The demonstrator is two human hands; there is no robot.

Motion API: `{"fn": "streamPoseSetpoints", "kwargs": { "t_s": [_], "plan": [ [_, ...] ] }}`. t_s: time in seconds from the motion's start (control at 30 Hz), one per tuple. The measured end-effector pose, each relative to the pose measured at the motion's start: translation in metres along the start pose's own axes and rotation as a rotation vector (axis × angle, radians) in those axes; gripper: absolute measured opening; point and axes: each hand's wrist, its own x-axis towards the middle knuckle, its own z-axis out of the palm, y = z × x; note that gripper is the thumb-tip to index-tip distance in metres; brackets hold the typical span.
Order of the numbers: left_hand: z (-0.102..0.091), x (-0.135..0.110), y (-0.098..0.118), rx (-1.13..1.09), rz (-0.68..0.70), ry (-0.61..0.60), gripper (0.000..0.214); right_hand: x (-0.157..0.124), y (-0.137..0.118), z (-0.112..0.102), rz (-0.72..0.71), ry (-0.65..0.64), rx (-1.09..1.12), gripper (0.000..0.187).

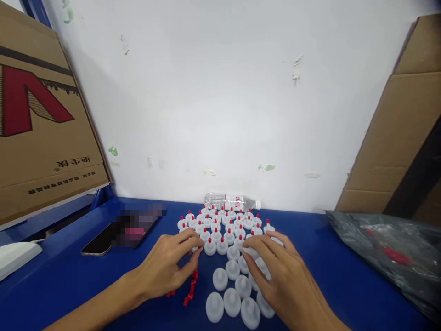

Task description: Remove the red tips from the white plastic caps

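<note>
Many white plastic nozzle caps [232, 301] stand upright on the blue table. Those toward the back wear small red tips [222, 240]; the front ones have bare nozzles. My left hand [172, 262] is at the left edge of the group, thumb and index finger pinched together; whatever is between them is too small to make out. Loose red tips [191, 289] lie below it on the table. Over the right side of the group, my right hand [284, 271] has thumb and fingertips closing near a white cap. Its fingers hide several caps, and I cannot make out what they grip.
A clear plastic bottle [227, 202] lies against the wall behind the caps. Phones [99, 239] lie at left, near a white object [17, 258]. A grey plastic bag [386, 257] with red pieces sits at right. Cardboard [44, 151] stands at both sides.
</note>
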Motion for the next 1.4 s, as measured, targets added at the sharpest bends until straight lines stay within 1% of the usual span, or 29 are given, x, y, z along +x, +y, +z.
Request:
{"fn": "streamPoseSetpoints", "kwargs": {
  "t_s": [0.1, 0.23, 0.33, 0.43, 0.57, 0.67, 0.73, 0.9, 1.0, 1.1, 1.23, 1.4],
  "plan": [
    [0.003, -0.001, 0.002, -0.040, 0.036, 0.065, 0.023, 0.000, -0.004, 0.001, -0.025, -0.030, -0.033, 0.022],
    [0.004, -0.001, 0.006, 0.011, 0.131, 0.134, 0.029, -0.002, -0.007, 0.003, -0.129, -0.068, -0.071, 0.031],
    [0.004, -0.001, 0.011, 0.004, 0.144, 0.191, 0.028, -0.003, -0.010, 0.005, -0.169, -0.051, -0.091, 0.040],
    [0.005, -0.002, 0.019, -0.062, 0.134, 0.210, 0.026, -0.002, -0.011, 0.006, -0.178, -0.026, -0.074, 0.043],
    [0.010, -0.007, 0.029, -0.117, 0.107, 0.171, 0.023, -0.001, -0.012, 0.007, -0.232, -0.014, -0.047, 0.039],
    [0.015, -0.012, 0.031, -0.180, 0.095, 0.134, 0.025, -0.002, -0.013, 0.009, -0.265, -0.013, -0.052, 0.036],
    [0.017, -0.013, 0.031, -0.212, 0.090, 0.131, 0.025, -0.003, -0.014, 0.010, -0.273, -0.013, -0.048, 0.036],
    [0.013, -0.012, 0.034, -0.180, 0.108, 0.130, 0.022, -0.003, -0.017, 0.010, -0.298, -0.003, -0.047, 0.040],
    [0.011, -0.012, 0.035, -0.167, 0.119, 0.116, 0.022, -0.002, -0.017, 0.009, -0.314, 0.006, -0.003, 0.042],
    [0.012, -0.011, 0.035, -0.178, 0.095, 0.082, 0.021, 0.000, -0.018, 0.006, -0.349, 0.019, 0.043, 0.042],
    [0.011, -0.008, 0.037, -0.132, 0.054, 0.084, 0.023, 0.002, -0.020, 0.002, -0.373, 0.047, 0.035, 0.038],
    [0.002, -0.007, 0.047, -0.094, 0.025, -0.049, 0.032, 0.003, -0.025, -0.002, -0.411, 0.047, -0.042, 0.033]
  ]
}}
